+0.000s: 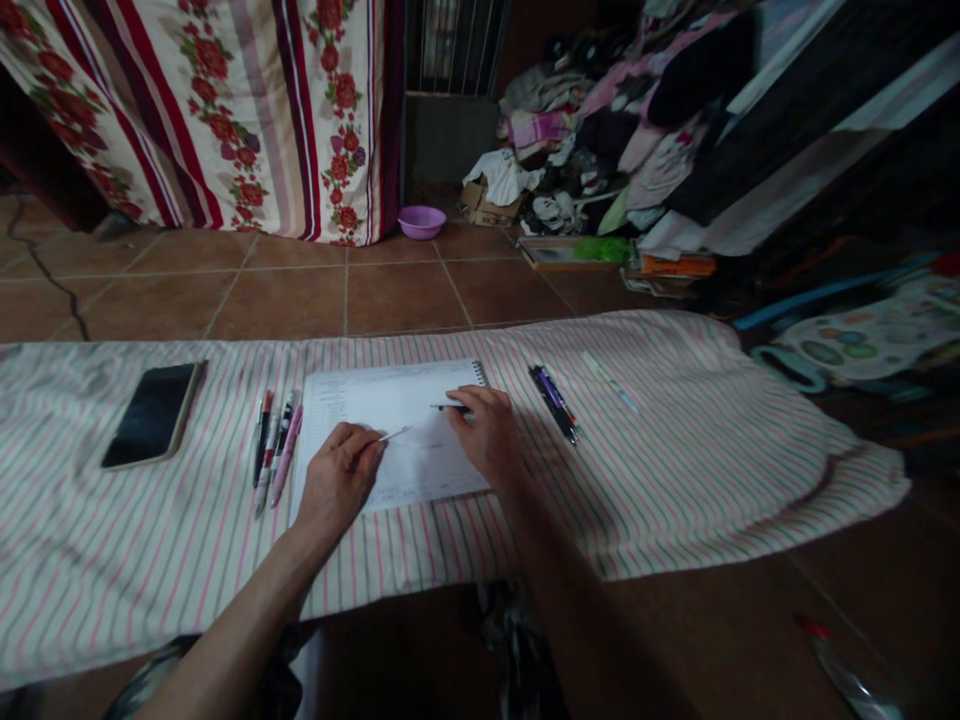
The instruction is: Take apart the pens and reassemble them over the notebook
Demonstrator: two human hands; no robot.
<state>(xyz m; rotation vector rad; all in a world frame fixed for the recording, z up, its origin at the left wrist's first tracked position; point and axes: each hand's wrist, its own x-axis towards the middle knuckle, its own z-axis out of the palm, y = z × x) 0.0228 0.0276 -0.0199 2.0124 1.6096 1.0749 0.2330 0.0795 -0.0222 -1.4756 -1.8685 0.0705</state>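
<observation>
A spiral notebook (390,410) lies open on a pink-striped cloth (675,470) spread over the floor. My left hand (337,482) rests on the page's lower left, fingers closed round a thin pale stick-like piece (395,433), perhaps a pen refill. My right hand (487,432) sits on the page's right side, closed on a dark pen (448,407) that points left across the paper. Several pens (274,445) lie in a row just left of the notebook. Two or three more pens (555,400) lie to its right.
A dark phone (152,414) lies on the cloth at far left. A light pen (611,383) lies further right. Beyond are brown floor tiles, a floral curtain (225,110), a purple bowl (421,221) and a heap of clothes (600,130) at back right.
</observation>
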